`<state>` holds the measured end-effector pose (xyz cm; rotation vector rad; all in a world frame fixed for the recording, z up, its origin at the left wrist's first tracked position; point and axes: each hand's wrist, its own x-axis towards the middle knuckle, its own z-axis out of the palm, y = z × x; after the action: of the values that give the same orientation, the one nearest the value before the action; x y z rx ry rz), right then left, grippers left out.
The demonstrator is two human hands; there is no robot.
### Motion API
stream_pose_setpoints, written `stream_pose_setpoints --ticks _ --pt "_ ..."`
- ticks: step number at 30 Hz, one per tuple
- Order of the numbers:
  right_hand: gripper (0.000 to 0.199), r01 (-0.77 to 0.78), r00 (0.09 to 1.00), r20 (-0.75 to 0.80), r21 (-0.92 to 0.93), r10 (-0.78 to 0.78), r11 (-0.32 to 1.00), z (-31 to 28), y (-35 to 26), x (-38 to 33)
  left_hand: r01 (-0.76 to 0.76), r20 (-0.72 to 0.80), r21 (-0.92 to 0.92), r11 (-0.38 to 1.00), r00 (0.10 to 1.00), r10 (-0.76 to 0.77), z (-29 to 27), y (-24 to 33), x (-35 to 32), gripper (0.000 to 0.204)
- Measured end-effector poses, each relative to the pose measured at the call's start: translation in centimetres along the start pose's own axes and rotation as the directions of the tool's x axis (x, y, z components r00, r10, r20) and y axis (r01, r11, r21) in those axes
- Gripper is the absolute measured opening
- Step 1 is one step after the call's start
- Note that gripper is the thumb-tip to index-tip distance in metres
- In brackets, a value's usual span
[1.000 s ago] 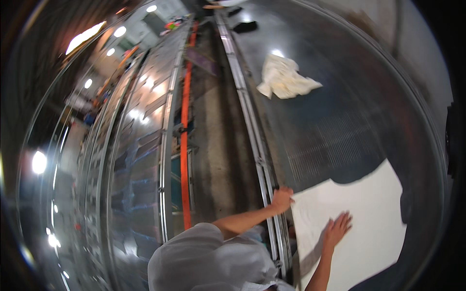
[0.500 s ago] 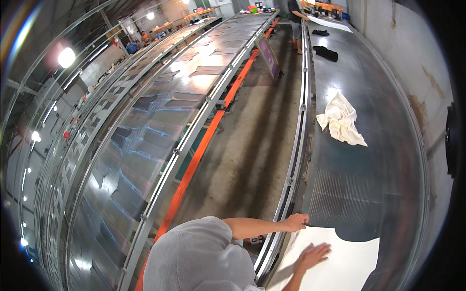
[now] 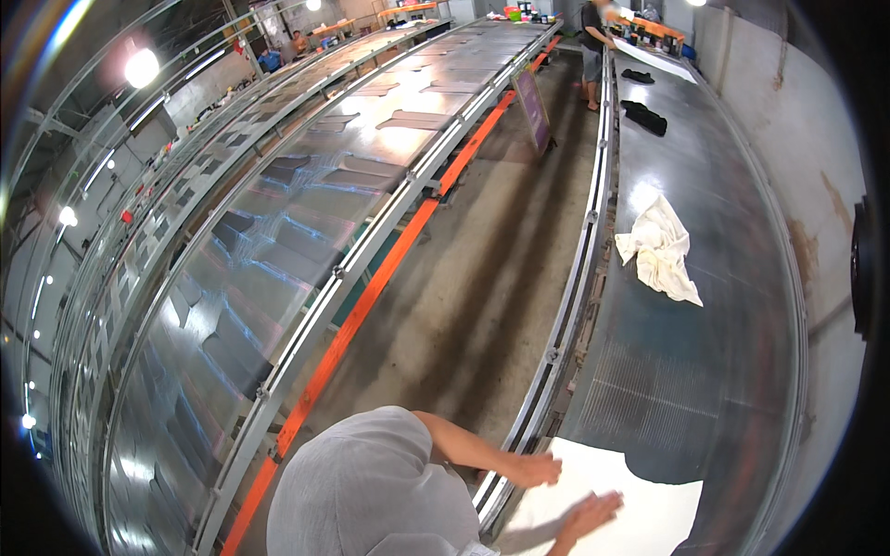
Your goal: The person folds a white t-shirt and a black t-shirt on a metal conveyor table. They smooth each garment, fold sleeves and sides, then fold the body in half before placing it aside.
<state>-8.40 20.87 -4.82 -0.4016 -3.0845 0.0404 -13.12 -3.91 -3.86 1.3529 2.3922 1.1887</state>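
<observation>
A white fabric panel (image 3: 640,508) with a curved cut-out along its far edge lies on the dark table at the lower right. My left hand (image 3: 535,471) is at the panel's left edge by the metal rail, fingers stretched forward and holding nothing. To its right, my right hand (image 3: 591,514) is over the white fabric, open with fingers extended. Whether either palm presses on the cloth, I cannot tell. A grey sleeve (image 3: 371,482) covers my left upper arm.
A crumpled cream cloth (image 3: 660,250) and black cloth pieces (image 3: 644,118) lie farther up the dark table (image 3: 732,306). A metal rail (image 3: 553,356) runs along its left side. Another person (image 3: 593,46) stands at the far end. Across the aisle, a long table (image 3: 278,250) carries dark panels.
My left hand has come off the panel's far left corner, its fingers now stretched out, and moved nearer. My right hand has also shifted nearer over the fabric. The view has tilted slightly.
</observation>
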Motion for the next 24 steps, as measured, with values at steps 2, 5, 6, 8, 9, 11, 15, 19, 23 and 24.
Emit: stream_pose_setpoints --ticks 2,5,6,8,9,11,15,19,23,24 --pt "0.053 -0.218 0.952 -0.237 -0.088 0.192 0.972 -0.2 6.1 -1.1 -0.247 0.119 0.079 0.966 0.964 0.237 1.8 2.6 0.0 0.007" --pt "0.057 -0.196 0.960 -0.243 -0.217 0.141 0.956 -6.5 8.6 -4.1 -0.384 0.301 0.116 0.916 0.892 0.336 4.3 4.5 -0.3 0.009" --pt "0.057 -0.202 0.942 -0.313 -0.234 0.123 0.951 -5.5 9.5 -4.8 -0.407 0.283 0.115 0.906 0.888 0.363 4.7 4.6 -0.4 0.008" --pt "0.057 -0.198 0.960 -0.246 -0.268 0.132 0.943 -5.5 8.0 -5.1 -0.451 0.254 0.107 0.886 0.874 0.414 5.3 4.5 -0.8 0.008" --pt "0.057 -0.195 0.968 -0.210 -0.286 0.137 0.938 -5.8 7.2 -5.4 -0.471 0.308 0.146 0.870 0.857 0.413 5.2 4.6 -0.8 0.008" --pt "0.058 -0.160 0.978 -0.173 -0.289 0.113 0.944 -6.4 6.0 -5.8 -0.523 0.413 0.223 0.822 0.815 0.407 3.9 4.2 -0.3 0.012" --pt "0.059 -0.109 0.991 -0.110 -0.316 0.078 0.942 -6.8 3.8 -6.6 -0.563 0.464 0.238 0.791 0.782 0.417 2.9 3.6 -0.1 0.010" --pt "0.061 -0.117 0.993 -0.041 -0.213 0.111 0.970 -7.7 2.7 -6.8 -0.547 0.519 0.279 0.789 0.777 0.355 3.6 3.3 -0.5 0.010" --pt "0.063 -0.120 0.992 0.012 -0.155 0.123 0.981 -7.0 3.0 -7.4 -0.574 0.536 0.306 0.760 0.763 0.361 3.2 3.5 -0.4 0.009" --pt "0.064 -0.108 0.993 0.028 -0.146 0.113 0.983 -6.6 2.8 -7.7 -0.577 0.537 0.302 0.759 0.760 0.365 2.9 3.6 -0.5 0.009"
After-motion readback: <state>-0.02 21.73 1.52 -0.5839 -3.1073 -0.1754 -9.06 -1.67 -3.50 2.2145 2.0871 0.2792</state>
